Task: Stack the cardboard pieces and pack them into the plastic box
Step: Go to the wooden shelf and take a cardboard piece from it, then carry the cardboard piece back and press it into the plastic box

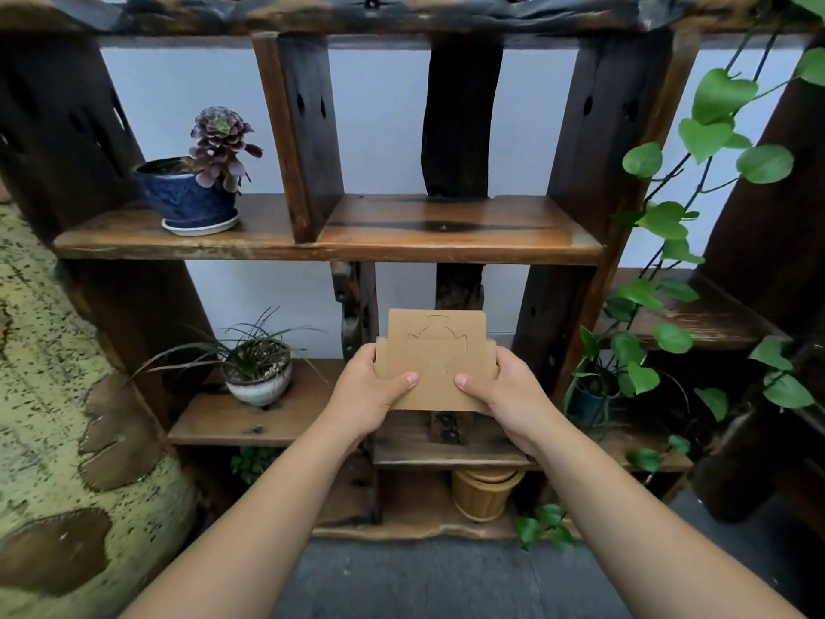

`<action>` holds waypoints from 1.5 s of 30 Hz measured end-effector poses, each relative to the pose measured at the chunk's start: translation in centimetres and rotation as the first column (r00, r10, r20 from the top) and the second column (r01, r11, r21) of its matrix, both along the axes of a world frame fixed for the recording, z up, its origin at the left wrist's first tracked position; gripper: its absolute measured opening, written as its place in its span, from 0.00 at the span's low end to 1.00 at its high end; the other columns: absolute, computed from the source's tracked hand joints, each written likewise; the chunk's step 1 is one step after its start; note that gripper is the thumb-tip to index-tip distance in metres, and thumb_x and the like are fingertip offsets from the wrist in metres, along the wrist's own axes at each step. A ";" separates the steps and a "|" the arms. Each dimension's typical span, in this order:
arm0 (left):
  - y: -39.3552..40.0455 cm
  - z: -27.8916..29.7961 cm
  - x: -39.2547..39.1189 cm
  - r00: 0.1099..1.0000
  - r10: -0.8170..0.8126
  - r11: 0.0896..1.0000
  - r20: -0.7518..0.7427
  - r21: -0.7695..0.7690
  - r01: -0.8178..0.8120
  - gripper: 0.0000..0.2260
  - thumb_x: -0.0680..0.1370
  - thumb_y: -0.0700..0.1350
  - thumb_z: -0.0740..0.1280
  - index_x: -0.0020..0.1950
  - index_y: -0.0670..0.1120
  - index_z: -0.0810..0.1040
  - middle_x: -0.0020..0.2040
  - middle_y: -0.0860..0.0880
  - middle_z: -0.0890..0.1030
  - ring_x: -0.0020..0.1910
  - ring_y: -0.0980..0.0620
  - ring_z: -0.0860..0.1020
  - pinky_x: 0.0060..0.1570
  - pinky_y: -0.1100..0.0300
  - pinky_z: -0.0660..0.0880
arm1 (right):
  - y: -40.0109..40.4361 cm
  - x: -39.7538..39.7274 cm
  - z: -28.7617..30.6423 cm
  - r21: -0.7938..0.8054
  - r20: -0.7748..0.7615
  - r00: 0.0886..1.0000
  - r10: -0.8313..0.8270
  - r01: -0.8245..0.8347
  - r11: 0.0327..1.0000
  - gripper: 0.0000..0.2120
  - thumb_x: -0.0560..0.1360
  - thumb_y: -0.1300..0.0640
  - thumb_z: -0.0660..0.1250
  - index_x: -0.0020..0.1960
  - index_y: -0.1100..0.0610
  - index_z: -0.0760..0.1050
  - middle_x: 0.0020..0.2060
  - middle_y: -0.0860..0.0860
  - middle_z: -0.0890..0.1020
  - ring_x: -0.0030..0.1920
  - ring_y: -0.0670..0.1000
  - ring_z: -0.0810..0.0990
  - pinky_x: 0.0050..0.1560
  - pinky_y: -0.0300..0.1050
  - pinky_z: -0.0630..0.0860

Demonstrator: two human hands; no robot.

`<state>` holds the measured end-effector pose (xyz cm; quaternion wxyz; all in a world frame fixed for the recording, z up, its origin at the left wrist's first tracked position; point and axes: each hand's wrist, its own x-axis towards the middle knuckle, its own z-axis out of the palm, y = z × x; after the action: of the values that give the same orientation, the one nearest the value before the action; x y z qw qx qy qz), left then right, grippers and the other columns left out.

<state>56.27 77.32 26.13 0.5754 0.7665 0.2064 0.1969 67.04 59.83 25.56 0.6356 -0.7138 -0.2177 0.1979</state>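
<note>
A small stack of brown cardboard pieces (436, 350) is held upright in front of the lower shelf, the front piece showing cut outlines. My left hand (366, 395) grips the stack's left edge, thumb on the front face. My right hand (504, 397) grips its right edge the same way. The pieces are not quite aligned; edges of rear pieces stick out at the sides and top. No plastic box is in view.
A dark wooden shelf unit (330, 243) fills the view. A blue pot with a succulent (192, 194) stands on the upper left shelf, a white pot with grass (259, 373) lower left, a small wooden bucket (486, 493) at the bottom. Vine leaves (660, 216) hang at right.
</note>
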 end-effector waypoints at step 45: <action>0.5 -8.2 -53.3 0.343 0.838 0.461 -0.424 0.216 -0.861 0.11 0.71 0.52 0.74 0.46 0.53 0.74 0.45 0.50 0.80 0.42 0.52 0.76 0.34 0.62 0.68 | 18.5 -45.0 -8.1 -0.322 0.026 0.501 0.865 -0.815 0.481 0.22 0.72 0.60 0.72 0.64 0.55 0.71 0.54 0.47 0.78 0.55 0.46 0.76 0.47 0.36 0.69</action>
<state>3.01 77.79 17.89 0.3364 0.5558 0.7115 0.2678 22.03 78.29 17.43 0.3300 -0.6080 -0.5689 0.4447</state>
